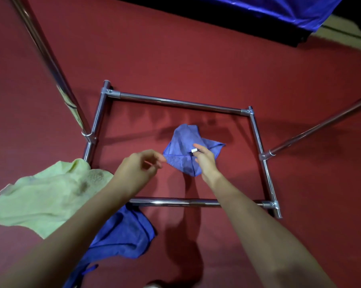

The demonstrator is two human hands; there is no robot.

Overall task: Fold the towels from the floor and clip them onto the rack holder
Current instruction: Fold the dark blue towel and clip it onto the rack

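Dim, warm light falls from above; soft shadows of both arms lie on the red floor (196, 48). Glare streaks the chrome rack (175, 103). Wide-angle bending curves the edges; near forearms blur.

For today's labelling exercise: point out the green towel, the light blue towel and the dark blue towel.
green towel (48, 196), head view, middle of the cloth.
light blue towel (183, 142), head view, upper folded part.
dark blue towel (123, 231), head view, centre of the cloth.

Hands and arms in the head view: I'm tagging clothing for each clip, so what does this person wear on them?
Nothing that shows. Both forearms are bare from the bottom edge of the picture up to the wrists, with no sleeves in view. The left hand and the right hand have no gloves, and no watch, bracelet or ring can be made out.
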